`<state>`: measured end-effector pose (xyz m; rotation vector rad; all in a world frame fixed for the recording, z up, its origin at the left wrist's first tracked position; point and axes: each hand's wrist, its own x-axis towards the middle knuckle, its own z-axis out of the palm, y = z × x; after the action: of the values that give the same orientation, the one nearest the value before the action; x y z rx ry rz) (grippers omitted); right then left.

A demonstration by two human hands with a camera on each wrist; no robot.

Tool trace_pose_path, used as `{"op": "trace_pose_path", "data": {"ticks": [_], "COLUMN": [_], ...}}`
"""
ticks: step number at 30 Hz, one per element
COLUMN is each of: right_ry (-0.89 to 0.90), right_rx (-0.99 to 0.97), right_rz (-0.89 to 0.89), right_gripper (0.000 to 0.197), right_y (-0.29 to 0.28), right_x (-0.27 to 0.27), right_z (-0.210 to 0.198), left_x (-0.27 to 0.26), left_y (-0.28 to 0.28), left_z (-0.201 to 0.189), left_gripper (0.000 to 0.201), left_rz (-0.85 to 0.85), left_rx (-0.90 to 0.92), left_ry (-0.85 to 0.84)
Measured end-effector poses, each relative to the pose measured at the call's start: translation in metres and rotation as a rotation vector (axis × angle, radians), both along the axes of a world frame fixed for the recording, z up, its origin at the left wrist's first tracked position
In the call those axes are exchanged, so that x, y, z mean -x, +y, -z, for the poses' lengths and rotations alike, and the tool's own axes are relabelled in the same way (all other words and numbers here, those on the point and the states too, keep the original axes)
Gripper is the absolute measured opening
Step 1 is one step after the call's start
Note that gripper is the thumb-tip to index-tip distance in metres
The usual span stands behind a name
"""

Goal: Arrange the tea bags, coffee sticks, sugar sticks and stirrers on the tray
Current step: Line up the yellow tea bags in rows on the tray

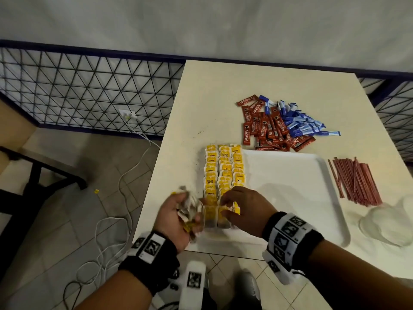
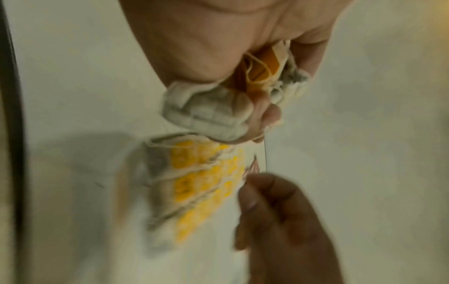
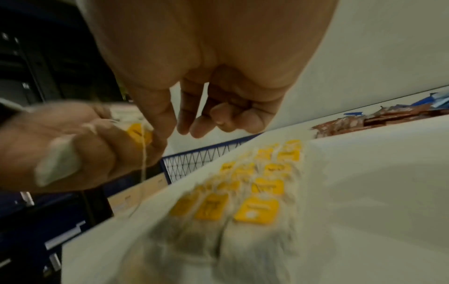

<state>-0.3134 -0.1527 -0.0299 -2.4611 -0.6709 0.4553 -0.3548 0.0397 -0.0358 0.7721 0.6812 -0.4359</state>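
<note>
Here, white table (image 1: 223,90), tiled floor (image 1: 67,209), mesh railing (image 1: 89,86).

Smooth white plastic tray (image 1: 297,175), paper tea bags (image 1: 223,173), glossy foil coffee sticks (image 1: 266,128)

Cream square table top (image 1: 257,86) against a blue-framed wire mesh fence (image 1: 89,86). White wall socket (image 1: 127,114) behind the mesh; white cable (image 1: 125,175) trails from it across the beige tiled floor (image 1: 67,220). Crumpled clear plastic bag (image 1: 388,222) on the table's right edge. Small yellow scrap (image 1: 96,191) on the floor.
</note>
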Motion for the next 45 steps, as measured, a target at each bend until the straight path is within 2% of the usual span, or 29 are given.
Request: {"op": "trace_pose_path", "data": {"ticks": [3,7,10,14,17,21,24,29,32,35,40,45], "right_ry": [-0.038,-0.185,-0.267,-0.224,-0.227,-0.208,-0.149,-0.159,-0.142,-0.097,-0.059,0.144], "right_rx": [-0.074,-0.162,-0.225,-0.367,-0.305,-0.265,-0.25,-0.187,-0.129,-0.108,-0.154,-0.251], "right_rz": [-0.085,-0.198,-0.215,-0.062,-0.051,-0.018,-0.023,0.057,0.076,0.062,0.029,0.079], "right_gripper": [0.026,0.031,0.038,0.026,0.025,0.014,0.014,0.018,0.024,0.024,0.023,0.013], "right_y": [-0.001,0.003,0.003,0.005,0.006,-0.001,-0.007,-0.007,-0.007,-0.005,-0.005,-0.017], "right_x": [0.005,0.014,0.016,0.011,0.007,0.004,0.003,0.006,0.005,0.003,0.0,-0.007], "right_z": [-0.017,-0.031,-0.04,-0.052,-0.055,-0.058,-0.061,-0.064,-0.063,-0.065,-0.066,-0.069], "left_x": [-0.011,-0.017,-0.019,-0.021,-0.022,-0.021,-0.021,-0.028,-0.029,-0.029,-0.033,-0.044], "left_y": [0.001,-0.013,-0.024,-0.036,-0.042,-0.044,-0.047,-0.053,-0.056,-0.062,-0.065,-0.051], "left_z": [-0.013,-0.027,-0.038,-0.047,-0.048,-0.051,-0.053,-0.048,-0.053,-0.057,-0.058,-0.056], "left_gripper": [0.031,0.037,0.044,0.04,0.037,0.039,0.04,0.03,0.032,0.041,0.041,0.035], "left_rz": [-0.267,-0.318,-0.352,-0.337,-0.285,-0.214,-0.192,-0.291,-0.286,-0.317,-0.421,-0.544], "left_rx": [0.212,0.298,0.303,0.251,0.258,0.333,0.312,0.386,0.417,0.373,0.27,0.191], "left_ry": [-0.091,-0.141,-0.144,-0.146,-0.158,-0.184,-0.178,-0.191,-0.184,-0.154,-0.087,-0.104]}}
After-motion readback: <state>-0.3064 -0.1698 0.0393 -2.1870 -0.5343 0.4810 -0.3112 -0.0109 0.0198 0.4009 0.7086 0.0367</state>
